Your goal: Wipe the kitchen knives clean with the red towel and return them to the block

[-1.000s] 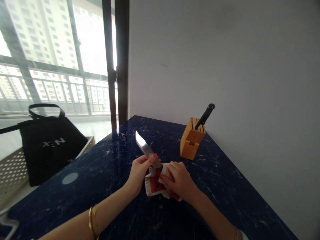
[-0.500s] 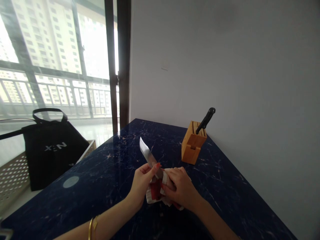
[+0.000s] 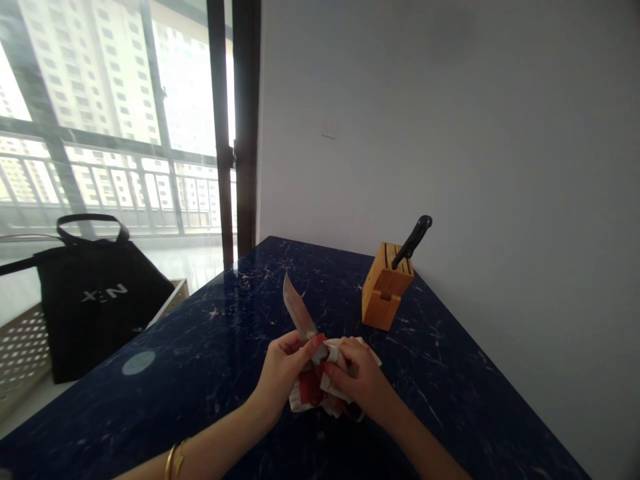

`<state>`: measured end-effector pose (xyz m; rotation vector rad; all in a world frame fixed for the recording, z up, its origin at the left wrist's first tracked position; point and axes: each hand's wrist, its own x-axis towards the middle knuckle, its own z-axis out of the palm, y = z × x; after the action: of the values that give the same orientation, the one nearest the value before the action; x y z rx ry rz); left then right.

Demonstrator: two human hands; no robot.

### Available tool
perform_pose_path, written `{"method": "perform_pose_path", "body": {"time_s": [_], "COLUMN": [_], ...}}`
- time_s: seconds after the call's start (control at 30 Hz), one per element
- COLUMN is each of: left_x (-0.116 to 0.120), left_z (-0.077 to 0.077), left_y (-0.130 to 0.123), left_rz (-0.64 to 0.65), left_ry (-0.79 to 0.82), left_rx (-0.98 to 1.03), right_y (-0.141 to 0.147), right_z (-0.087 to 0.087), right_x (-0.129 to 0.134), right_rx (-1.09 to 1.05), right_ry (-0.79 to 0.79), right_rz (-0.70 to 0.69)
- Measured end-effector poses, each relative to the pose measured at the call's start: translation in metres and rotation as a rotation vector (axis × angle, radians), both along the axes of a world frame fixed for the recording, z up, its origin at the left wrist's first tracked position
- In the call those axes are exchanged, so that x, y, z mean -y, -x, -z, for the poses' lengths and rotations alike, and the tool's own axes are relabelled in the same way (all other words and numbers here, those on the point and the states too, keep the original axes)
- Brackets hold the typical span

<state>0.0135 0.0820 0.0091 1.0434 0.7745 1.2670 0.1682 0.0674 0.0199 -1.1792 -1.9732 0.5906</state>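
Observation:
A kitchen knife (image 3: 297, 305) is held over the table, its blade pointing away and to the left. My left hand (image 3: 286, 365) pinches the blade between thumb and fingers near the handle end. A red and white cloth (image 3: 311, 389) is bunched under and around the knife's handle, which is mostly hidden. My right hand (image 3: 361, 375) is closed on the cloth, gripping it around the handle end. Ahead and to the right stands a wooden knife block (image 3: 383, 297), with one black-handled knife (image 3: 414, 239) stuck in a slot.
The dark blue marbled table (image 3: 240, 333) runs up to a grey wall (image 3: 450, 133). A pale round mark (image 3: 139, 363) lies on its left side. Beyond the left edge, a black bag (image 3: 100, 293) rests over a perforated basket (image 3: 25, 347) near the windows.
The blade has turned slightly, looking duller and redder now. My right hand has shifted a little with the cloth, and the view has moved slightly.

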Motion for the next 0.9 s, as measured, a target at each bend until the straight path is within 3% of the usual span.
{"method": "perform_pose_path", "body": {"time_s": [0.13, 0.33, 0.5, 0.63, 0.9], "left_x": [-0.002, 0.002, -0.004, -0.015, -0.021], "left_z": [0.001, 0.008, 0.0, -0.001, 0.005], "left_y": [0.0, -0.005, 0.001, 0.009, 0.011], "left_rz": [-0.035, -0.006, -0.092, -0.18, -0.134], "left_ry": [-0.013, 0.059, 0.011, -0.014, 0.013], "left_rx": [0.001, 0.038, 0.022, 0.035, 0.048], "right_y": [-0.005, 0.004, -0.001, -0.009, -0.004], "right_z": [0.004, 0.004, 0.0, 0.001, 0.003], "right_x": [-0.006, -0.001, -0.002, -0.003, 0.0], "right_rx": [-0.15, 0.16, 0.401, 0.448, 0.442], "right_ry": [0.091, -0.069, -0.157, -0.162, -0.202], "right_rz": [0.129, 0.088, 0.118, 0.094, 0.107]}}
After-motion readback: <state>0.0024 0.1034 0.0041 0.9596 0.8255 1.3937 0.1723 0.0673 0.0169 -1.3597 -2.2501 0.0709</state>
